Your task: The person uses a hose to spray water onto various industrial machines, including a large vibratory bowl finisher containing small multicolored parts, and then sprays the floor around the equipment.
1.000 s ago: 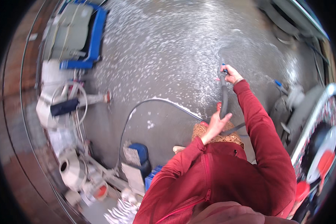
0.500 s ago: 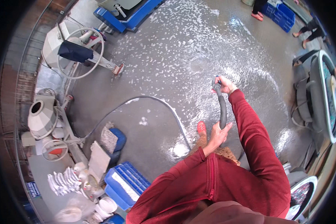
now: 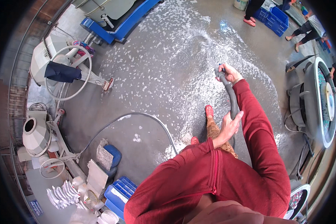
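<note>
A thick dark grey hose (image 3: 231,96) runs between my two hands, its far end aimed over the wet floor. My right hand (image 3: 229,72) is closed around the hose near its outlet. Nearer my body, my left hand (image 3: 229,128) wraps round the lower part of the hose. Water leaves the outlet and splashes on the floor ahead at a patch of white spray (image 3: 199,35). White foam (image 3: 138,48) lies in flecks across the grey floor (image 3: 100,100). A thin stretch of hose (image 3: 132,114) curves over the floor to my left.
On the left stand a machine with a large handwheel (image 3: 89,74) and a smaller tilted drum (image 3: 35,128). Blue crates (image 3: 276,22) and two people's legs are far right. A round tub machine (image 3: 321,100) stands right. A blue tray (image 3: 119,194) lies near left.
The hose outlet has shifted slightly farther and to the right, and the spray lands farther away. My view has turned and my red shoe has stepped forward.
</note>
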`<state>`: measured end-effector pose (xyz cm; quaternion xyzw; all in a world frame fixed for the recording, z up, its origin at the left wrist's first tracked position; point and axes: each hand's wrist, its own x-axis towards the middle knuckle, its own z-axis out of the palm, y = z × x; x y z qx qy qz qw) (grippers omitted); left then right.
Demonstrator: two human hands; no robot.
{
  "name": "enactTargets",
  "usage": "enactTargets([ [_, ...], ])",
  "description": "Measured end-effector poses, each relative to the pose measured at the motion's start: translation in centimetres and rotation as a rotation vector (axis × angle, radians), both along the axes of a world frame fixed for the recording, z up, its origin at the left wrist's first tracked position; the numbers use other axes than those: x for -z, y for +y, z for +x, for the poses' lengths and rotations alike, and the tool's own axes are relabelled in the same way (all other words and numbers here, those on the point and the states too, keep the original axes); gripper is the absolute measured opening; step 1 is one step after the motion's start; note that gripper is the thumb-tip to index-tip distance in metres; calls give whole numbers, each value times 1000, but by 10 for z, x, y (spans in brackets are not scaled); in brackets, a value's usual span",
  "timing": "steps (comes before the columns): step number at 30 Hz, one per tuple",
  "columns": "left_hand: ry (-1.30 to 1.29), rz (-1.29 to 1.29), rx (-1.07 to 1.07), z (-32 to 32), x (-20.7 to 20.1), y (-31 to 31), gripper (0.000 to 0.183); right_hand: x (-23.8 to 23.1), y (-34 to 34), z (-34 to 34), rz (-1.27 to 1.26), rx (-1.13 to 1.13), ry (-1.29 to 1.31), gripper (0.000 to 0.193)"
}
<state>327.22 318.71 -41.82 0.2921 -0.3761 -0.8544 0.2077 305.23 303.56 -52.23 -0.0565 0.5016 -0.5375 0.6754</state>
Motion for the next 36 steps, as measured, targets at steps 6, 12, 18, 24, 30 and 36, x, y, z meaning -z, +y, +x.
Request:
enactTargets([
  [6,-41,-44,-51,-94,-3,-94,27,-35,-114,-71,-97,54,-42,6],
  [12,-108,181,-80,-142,6,-154,21,58,-147,-141,57,32,-74,4],
  [18,-138,421,-221,-103,14,-178,23,134,-131,-37,276,-246,-100,15],
  [24,-167,535,-301,-9,17,-189,20,164,-183,105,211,-481,-276,13],
  [30,-175,714,-714,77,36,-216,32,160,-206,266,-121,-862,13,15],
  [36,-38,542,-780,146,33,-260,31,115,-294,326,102,-754,-100,11],
])
